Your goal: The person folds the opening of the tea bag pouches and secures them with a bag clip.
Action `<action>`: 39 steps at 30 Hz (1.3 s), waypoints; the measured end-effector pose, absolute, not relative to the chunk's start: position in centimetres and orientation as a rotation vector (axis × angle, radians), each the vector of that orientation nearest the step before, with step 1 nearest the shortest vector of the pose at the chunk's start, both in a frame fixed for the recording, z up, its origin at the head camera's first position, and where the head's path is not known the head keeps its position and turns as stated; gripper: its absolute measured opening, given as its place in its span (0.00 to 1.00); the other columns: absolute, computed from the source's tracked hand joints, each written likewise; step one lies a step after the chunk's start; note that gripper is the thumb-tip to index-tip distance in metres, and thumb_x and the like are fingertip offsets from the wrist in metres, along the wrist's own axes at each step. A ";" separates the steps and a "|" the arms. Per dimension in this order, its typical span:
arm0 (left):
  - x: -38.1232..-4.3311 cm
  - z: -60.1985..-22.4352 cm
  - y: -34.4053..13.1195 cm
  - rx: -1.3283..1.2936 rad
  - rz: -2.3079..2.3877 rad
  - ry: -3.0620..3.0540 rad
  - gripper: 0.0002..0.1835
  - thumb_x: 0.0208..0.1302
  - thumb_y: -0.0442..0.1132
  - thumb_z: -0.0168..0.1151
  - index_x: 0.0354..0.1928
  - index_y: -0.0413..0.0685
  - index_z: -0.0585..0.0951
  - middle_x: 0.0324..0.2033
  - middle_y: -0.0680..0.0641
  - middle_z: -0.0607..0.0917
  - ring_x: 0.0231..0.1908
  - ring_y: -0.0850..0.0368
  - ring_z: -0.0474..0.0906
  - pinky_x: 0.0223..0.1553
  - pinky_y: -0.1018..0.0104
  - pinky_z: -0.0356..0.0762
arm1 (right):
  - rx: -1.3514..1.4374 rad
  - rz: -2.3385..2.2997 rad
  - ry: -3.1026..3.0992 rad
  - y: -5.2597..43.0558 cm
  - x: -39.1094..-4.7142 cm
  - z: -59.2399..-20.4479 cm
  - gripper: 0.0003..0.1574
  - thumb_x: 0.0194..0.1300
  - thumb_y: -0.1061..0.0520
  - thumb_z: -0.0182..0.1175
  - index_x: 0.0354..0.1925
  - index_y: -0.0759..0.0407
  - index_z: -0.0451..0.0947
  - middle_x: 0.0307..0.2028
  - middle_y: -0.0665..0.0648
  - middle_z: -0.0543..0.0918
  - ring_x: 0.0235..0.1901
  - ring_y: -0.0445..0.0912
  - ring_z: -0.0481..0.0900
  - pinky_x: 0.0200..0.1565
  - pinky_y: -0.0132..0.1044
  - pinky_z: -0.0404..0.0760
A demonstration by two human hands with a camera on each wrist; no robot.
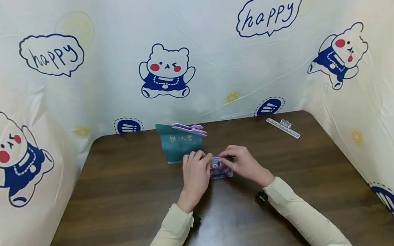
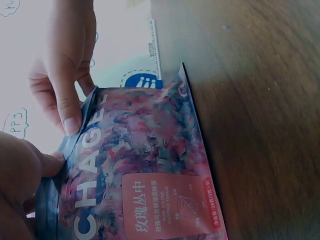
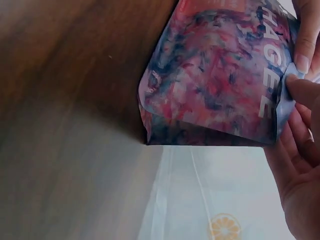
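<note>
A pink and dark blue tea pouch [image 1: 220, 170] stands upright on the table between the two hands. Its front carries white CHAGEE lettering and a pink label [image 2: 167, 205] naming rose oolong teabags. My left hand [image 1: 196, 169] pinches the top edge near the pouch's left corner. Thumb and fingers of my right hand [image 1: 244, 163] pinch that same edge toward the right corner. In the right wrist view the top strip [image 3: 285, 102] is folded or bent under the right thumb. Whether the pouch's mouth is sealed, I cannot tell.
Behind the left hand stands a teal pouch [image 1: 181, 147] with gold characters, a purple clip [image 1: 190, 129] across its top. At the back right of the brown table [image 1: 128, 220] lies a white ruler-like strip [image 1: 283, 128] with a small figure. A printed cloth [image 1: 212, 68] surrounds the table.
</note>
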State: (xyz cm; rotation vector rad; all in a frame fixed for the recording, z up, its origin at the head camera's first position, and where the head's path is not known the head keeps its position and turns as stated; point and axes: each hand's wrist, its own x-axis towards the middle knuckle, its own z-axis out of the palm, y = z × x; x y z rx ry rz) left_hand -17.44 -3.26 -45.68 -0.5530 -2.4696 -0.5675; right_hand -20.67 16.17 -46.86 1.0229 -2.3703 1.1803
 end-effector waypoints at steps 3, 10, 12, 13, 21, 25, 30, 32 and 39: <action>-17.6 -45.6 -3.3 -0.561 -0.569 -2.462 0.08 0.62 0.42 0.61 0.39 0.52 0.86 0.29 0.53 0.80 0.31 0.56 0.69 0.40 0.60 0.63 | 0.999 1.186 -2.376 16.2 -20.9 -47.0 0.07 0.58 0.59 0.64 0.38 0.54 0.84 0.31 0.47 0.80 0.31 0.36 0.77 0.33 0.32 0.79; -17.8 -45.7 -3.4 -0.575 -0.555 -2.465 0.08 0.62 0.41 0.61 0.40 0.52 0.86 0.29 0.53 0.80 0.31 0.56 0.69 0.39 0.61 0.63 | 1.056 1.189 -2.370 16.6 -21.3 -47.0 0.09 0.57 0.62 0.65 0.38 0.57 0.85 0.30 0.49 0.81 0.30 0.37 0.78 0.32 0.29 0.78; -17.8 -45.7 -3.3 -0.577 -0.559 -2.465 0.08 0.62 0.41 0.61 0.41 0.52 0.86 0.29 0.53 0.79 0.31 0.56 0.69 0.39 0.61 0.62 | 1.085 1.189 -2.379 16.8 -21.4 -46.9 0.09 0.57 0.62 0.65 0.39 0.57 0.85 0.30 0.49 0.81 0.30 0.37 0.78 0.32 0.29 0.78; -17.8 -45.7 -3.3 -0.577 -0.560 -2.465 0.08 0.63 0.41 0.61 0.41 0.53 0.86 0.30 0.53 0.79 0.32 0.56 0.69 0.39 0.61 0.62 | 1.097 1.186 -2.391 16.9 -21.5 -46.8 0.10 0.57 0.63 0.64 0.40 0.57 0.85 0.31 0.49 0.81 0.30 0.37 0.78 0.32 0.29 0.78; -17.6 -45.8 -3.2 -0.583 -0.568 -2.478 0.09 0.62 0.41 0.62 0.41 0.53 0.86 0.30 0.53 0.80 0.32 0.56 0.69 0.39 0.62 0.62 | 1.125 1.190 -2.559 17.8 -21.3 -46.1 0.17 0.60 0.66 0.61 0.47 0.53 0.82 0.35 0.47 0.82 0.34 0.36 0.78 0.36 0.31 0.79; -17.7 -45.9 -3.2 -0.584 -0.562 -2.448 0.08 0.61 0.41 0.62 0.40 0.53 0.86 0.30 0.53 0.80 0.32 0.56 0.69 0.39 0.61 0.62 | 1.059 1.233 -2.578 17.8 -21.3 -46.0 0.14 0.59 0.64 0.62 0.44 0.51 0.83 0.35 0.46 0.83 0.33 0.36 0.79 0.37 0.31 0.79; -17.8 -46.0 -3.2 -0.589 -0.576 -2.446 0.08 0.61 0.40 0.62 0.40 0.52 0.86 0.30 0.53 0.79 0.32 0.55 0.69 0.38 0.61 0.62 | 1.010 1.251 -2.532 17.8 -21.4 -46.3 0.10 0.58 0.62 0.64 0.39 0.51 0.84 0.33 0.46 0.83 0.32 0.36 0.79 0.35 0.32 0.80; -17.7 -46.0 -3.1 -0.585 -0.575 -2.458 0.08 0.62 0.41 0.62 0.41 0.52 0.86 0.30 0.53 0.79 0.32 0.56 0.69 0.39 0.61 0.62 | 1.017 1.232 -2.523 17.7 -21.4 -46.5 0.09 0.58 0.62 0.64 0.39 0.51 0.84 0.33 0.46 0.82 0.33 0.36 0.79 0.36 0.31 0.80; -17.5 -45.9 -3.0 -0.568 -0.574 -2.474 0.09 0.62 0.42 0.61 0.42 0.53 0.86 0.30 0.53 0.79 0.32 0.55 0.69 0.39 0.60 0.63 | 1.097 1.127 -2.465 17.6 -21.5 -46.8 0.09 0.60 0.62 0.62 0.39 0.53 0.84 0.31 0.48 0.81 0.30 0.36 0.77 0.32 0.35 0.79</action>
